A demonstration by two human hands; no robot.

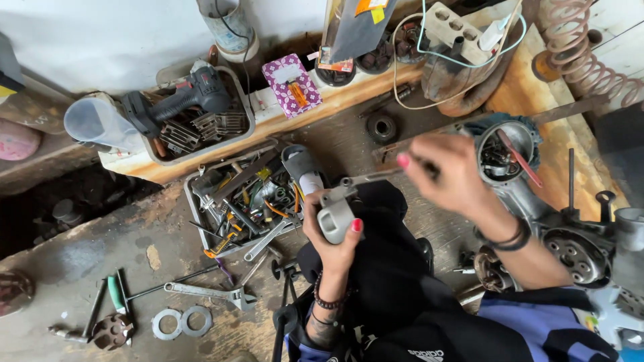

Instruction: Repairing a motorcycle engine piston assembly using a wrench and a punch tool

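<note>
My left hand (333,243) grips a grey cast-metal part (333,213) with a rounded body, held over my dark-clothed lap. My right hand (448,175) is closed on a thin metal rod-like tool (371,177) whose far end meets the top of the grey part. Just right of that hand lies an engine casing (530,201) with a round open housing (504,153) and a red-handled tool (520,159) resting in it.
A tray of mixed hand tools (238,201) sits left of my hands. A cordless drill (184,97) lies in a bin behind it. An adjustable wrench (211,293), two flat rings (180,322) and a screwdriver (115,295) lie on the floor. A power strip (456,27) sits at the back.
</note>
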